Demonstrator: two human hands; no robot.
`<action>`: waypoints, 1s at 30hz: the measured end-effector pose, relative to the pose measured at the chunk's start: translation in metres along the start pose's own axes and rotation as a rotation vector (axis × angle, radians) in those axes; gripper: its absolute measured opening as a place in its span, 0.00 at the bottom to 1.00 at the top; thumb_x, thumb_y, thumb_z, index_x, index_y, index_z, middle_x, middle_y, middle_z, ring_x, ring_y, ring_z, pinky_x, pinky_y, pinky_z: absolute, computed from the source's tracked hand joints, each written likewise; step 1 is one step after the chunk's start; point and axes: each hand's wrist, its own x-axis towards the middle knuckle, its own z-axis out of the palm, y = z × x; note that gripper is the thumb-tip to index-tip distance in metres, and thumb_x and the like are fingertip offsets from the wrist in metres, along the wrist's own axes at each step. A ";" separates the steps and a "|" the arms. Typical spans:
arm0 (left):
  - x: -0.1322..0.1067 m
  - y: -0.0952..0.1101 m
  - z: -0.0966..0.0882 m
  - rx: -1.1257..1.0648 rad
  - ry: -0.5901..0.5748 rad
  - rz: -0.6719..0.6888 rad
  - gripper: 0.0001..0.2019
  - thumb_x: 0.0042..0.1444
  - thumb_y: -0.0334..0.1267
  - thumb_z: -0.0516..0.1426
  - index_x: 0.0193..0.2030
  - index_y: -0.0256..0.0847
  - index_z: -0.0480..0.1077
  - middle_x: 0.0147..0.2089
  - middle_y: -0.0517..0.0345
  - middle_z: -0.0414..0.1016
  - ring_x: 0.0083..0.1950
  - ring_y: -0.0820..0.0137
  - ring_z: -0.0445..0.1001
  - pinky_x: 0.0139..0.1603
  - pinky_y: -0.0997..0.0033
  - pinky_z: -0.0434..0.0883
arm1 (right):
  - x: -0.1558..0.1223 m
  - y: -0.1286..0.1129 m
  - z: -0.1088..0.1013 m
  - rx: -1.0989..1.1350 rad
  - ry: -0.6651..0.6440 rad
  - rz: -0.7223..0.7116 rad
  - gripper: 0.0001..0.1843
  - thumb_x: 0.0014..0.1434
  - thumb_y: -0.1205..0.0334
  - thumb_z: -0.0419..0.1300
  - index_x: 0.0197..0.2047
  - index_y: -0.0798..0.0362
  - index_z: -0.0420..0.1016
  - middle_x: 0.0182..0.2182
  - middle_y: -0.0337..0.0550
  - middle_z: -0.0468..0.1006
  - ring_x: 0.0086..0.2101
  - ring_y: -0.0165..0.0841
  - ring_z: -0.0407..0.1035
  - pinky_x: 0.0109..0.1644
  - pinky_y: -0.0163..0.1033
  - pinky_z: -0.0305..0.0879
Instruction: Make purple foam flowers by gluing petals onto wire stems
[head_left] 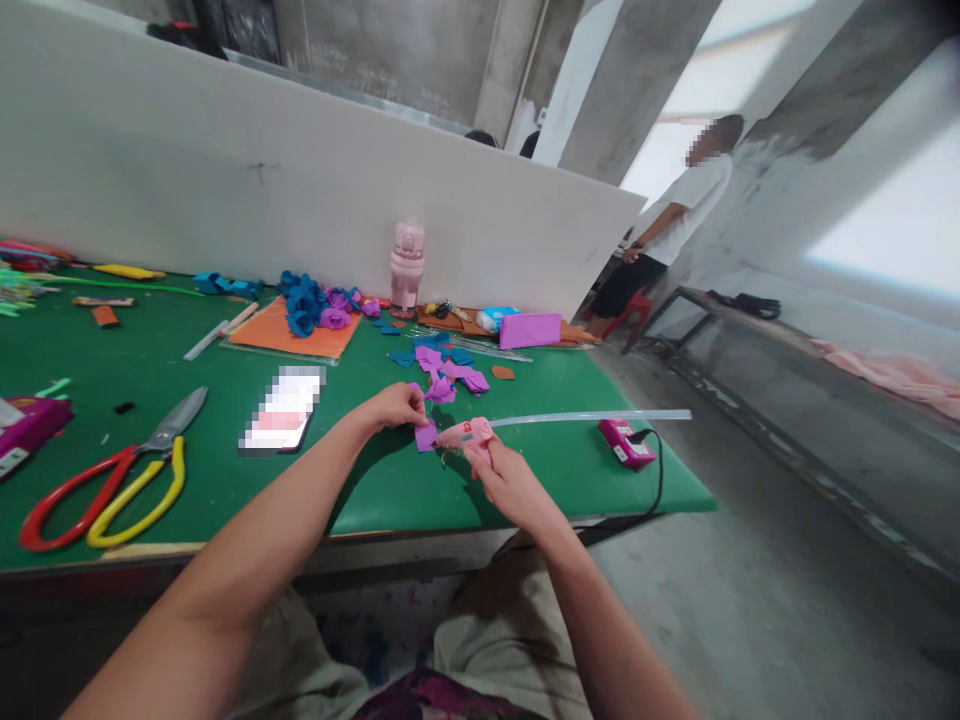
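While R hand [501, 476] grips pink glue gun [471, 434] w/ clear stick [592, 416] out its back, L hand [396, 406] pinches purple piece [426, 437] by its top edge, nr gun's nozzle [444, 438], over green table [375, 508], purple & blue scraps [430, 358] just beyond

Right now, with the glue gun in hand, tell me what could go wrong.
The left hand is close to the nozzle of the pink glue gun in the right hand; if the gun is hot, it might burn.
The long clear glue stick juts from the gun's back and could knock the magenta box if the gun swings.
Stray glue might stick the purple square to the green tabletop.
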 end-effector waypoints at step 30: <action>0.001 -0.001 -0.001 0.000 -0.004 0.006 0.10 0.34 0.39 0.62 0.21 0.36 0.67 0.15 0.65 0.60 0.18 0.78 0.55 0.17 0.78 0.50 | -0.002 0.001 -0.004 -0.063 0.038 -0.005 0.15 0.64 0.56 0.45 0.37 0.54 0.68 0.29 0.45 0.74 0.30 0.34 0.69 0.34 0.35 0.58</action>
